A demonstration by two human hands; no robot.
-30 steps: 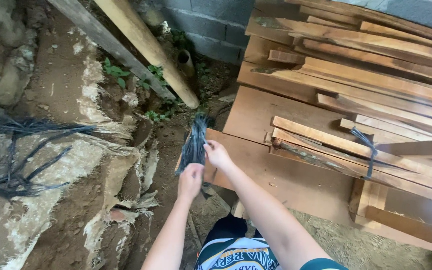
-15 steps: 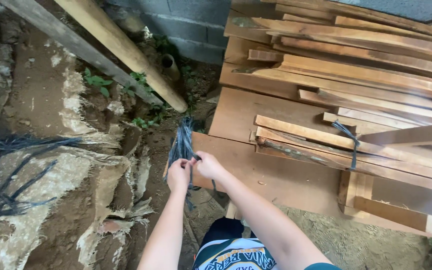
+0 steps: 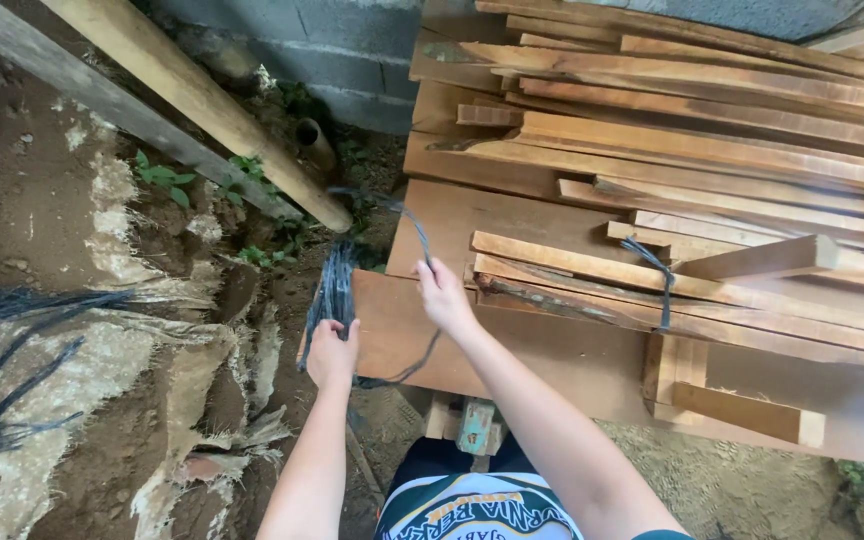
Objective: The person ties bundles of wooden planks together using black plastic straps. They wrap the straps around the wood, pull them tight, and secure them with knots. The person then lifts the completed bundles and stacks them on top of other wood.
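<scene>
while left hand clenched the dark grey wire bundle steady | right hand pinched one strand, drawing it clear | stacked timber planks beside

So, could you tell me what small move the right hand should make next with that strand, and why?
Probably draw the right hand further away: its single dark strand is still looped up and running back into the bundle of strands gripped by the left hand, so it isn't free.

A grey block wall stands at the back. Rough planks lie stacked in daylight. Two wooden poles lean over bare earth, with torn sacking and small weeds.
</scene>
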